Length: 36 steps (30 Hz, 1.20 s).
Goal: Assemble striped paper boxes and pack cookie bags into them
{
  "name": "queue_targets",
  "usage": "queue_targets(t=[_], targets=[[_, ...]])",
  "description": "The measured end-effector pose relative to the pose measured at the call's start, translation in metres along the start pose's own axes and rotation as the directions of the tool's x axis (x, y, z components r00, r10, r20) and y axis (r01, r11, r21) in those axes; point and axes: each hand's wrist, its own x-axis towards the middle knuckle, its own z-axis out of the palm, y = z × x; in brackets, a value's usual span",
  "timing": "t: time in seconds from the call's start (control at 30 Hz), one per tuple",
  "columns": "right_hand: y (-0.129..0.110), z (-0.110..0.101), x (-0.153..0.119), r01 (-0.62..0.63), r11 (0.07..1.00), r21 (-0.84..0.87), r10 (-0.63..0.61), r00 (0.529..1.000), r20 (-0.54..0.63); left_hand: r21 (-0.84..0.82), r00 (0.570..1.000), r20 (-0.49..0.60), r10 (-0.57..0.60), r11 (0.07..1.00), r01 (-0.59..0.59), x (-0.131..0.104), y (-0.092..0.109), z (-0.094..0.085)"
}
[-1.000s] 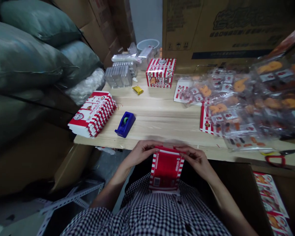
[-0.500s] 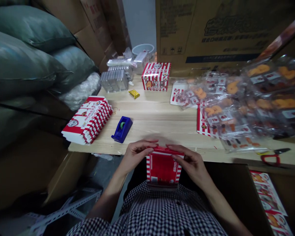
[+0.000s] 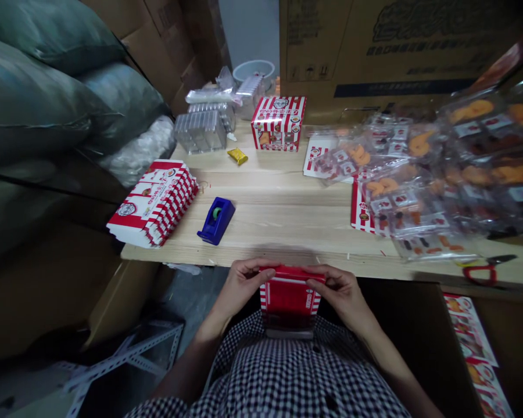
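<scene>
red/white carton (image 3: 290, 299) by the near edge of the table (image 3: 274, 217), L hand (image 3: 247, 284) pinched on its top L corner, R hand (image 3: 340, 290) pinched on top R, lower end kinda too dark to tell tbh, blue tape disp. (image 3: 217, 222) ahead, carton stack (image 3: 154, 200) left of that

Box (image 3: 287, 299): red, red/white striped sides, white print near right edge, pale strip along bottom. Tilted, broad face toward wearer, just off table's (image 3: 274, 215) near edge.
</scene>
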Motion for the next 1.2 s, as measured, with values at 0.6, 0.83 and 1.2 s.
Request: queue_targets(t=[0.6, 0.83, 1.2], targets=[[-0.020, 0.013, 0.031, 0.357, 0.890, -0.282, -0.329, 0.933, 0.144, 0.019, 0.993, -0.040, 0.111, 0.994, -0.110, 0.025, 0.002, -0.012], [0.005, -0.007, 0.048, 0.240, 0.934, -0.265, -0.261, 0.964, -0.046, 0.533, 0.654, -0.610, 0.447, 0.842, -0.079, 0.039, -0.008, -0.111], [-0.002, -0.019, 0.042, 0.219, 0.931, -0.293, -0.266, 0.955, -0.130, 0.098, 0.845, -0.531, 0.061, 0.995, -0.010, 0.057, -0.009, -0.166]])
